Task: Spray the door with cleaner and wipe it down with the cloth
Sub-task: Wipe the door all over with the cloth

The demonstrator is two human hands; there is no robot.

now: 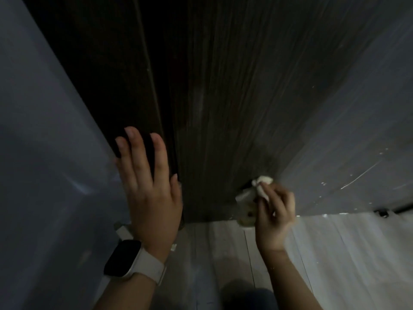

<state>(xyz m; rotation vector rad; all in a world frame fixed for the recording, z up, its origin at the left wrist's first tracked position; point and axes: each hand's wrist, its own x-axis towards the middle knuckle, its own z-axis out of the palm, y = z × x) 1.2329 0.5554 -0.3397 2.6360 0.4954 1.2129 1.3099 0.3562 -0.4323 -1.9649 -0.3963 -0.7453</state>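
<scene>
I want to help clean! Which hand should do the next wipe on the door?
The right hand. It already holds the cloth low against the dark door. The left hand lies flat with straight fingers at the door's edge and holds nothing.

Pretty dim from where I'm watching. Grey wall (44, 130) runs down the left side, and a paler grey wall (368, 108) on the right has white scratches and flecks near its bottom edge. Below is a light plank floor (335, 253), with some small round fitting (247, 217) sitting on it, can't tell what. There's a black-faced smartwatch (123, 258) on a white strap.
</scene>
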